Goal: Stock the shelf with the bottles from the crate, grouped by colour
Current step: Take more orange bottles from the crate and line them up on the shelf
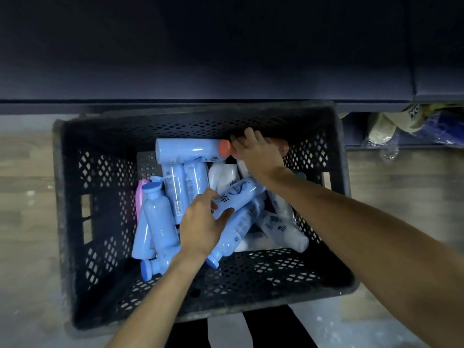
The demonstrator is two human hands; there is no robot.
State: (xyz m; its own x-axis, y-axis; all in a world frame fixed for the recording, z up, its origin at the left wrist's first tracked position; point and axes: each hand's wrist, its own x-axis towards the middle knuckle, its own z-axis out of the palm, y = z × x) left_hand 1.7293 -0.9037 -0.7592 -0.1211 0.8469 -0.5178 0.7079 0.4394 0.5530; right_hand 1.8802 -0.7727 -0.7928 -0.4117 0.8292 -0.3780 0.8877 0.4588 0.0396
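Both my hands are down inside the black perforated crate (pixel 75 222), which sits on the floor (pixel 25 159) against the dark shelf unit (pixel 200 59). My left hand (pixel 203 222) has its fingers and thumb curled round the lower end of a light blue bottle (pixel 241 194) that lies tilted across the heap, its far end pointing toward my right forearm. My right hand (pixel 258 151) reaches to the far wall of the crate, fingers bent over something there; what lies under them is hidden, so I cannot tell whether it grips anything. Just left of that hand's fingertips lies a light blue bottle with an orange-red cap (pixel 188 150), on its side along the far wall, the cap touching or almost touching my fingers.

Left of my left hand, a blue-capped bottle (pixel 158 217) leans with its cap up, and another blue bottle (pixel 150 268) lies below it with its cap toward the near wall. A pink bottle (pixel 140 194) is wedged at the far left of the heap. Between my two hands stand two more blue bottles (pixel 185 184) side by side. Under my right forearm lie several white bottles (pixel 281 227), partly covered. Beyond my right arm, on a low shelf (pixel 401 146), sit some wrapped packages (pixel 391 126), too blurred to name.
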